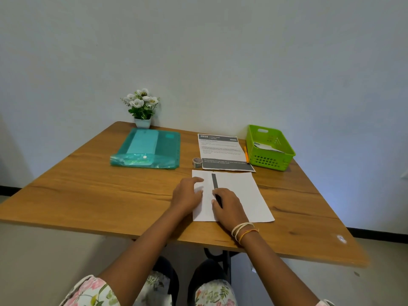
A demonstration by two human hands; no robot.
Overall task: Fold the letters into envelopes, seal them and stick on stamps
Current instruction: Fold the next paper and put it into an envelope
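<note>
Your left hand (187, 195) lies flat on the left part of the white letter (240, 195), fingers fairly straight and pressing the sheet down. Your right hand (229, 205) rests on the paper just beside it, palm down; its fingers bend a little at the tips and its thumb is hidden, so you cannot tell whether it pinches the fold or only presses. A dark strip (214, 181) runs up the sheet between the two hands, and its lower end disappears under your right hand. The left third of the sheet looks folded over, though the crease is faint.

The letter lies near the front edge of the table (88, 184), right of centre. Behind it is a second printed sheet (223, 149); apart from the heading number, its text is too small to read. A small tape roll (197, 162) touches that sheet's left edge, and an orange pen (246, 154) lies along its right edge, partly covered by the paper. The green basket (270, 149) at the far right holds white papers, mostly hidden by its wall. At the left a teal folder (148, 149) holds a pale envelope-like shape, blurred through the plastic. A flower pot (142, 107) stands behind it against the wall.
</note>
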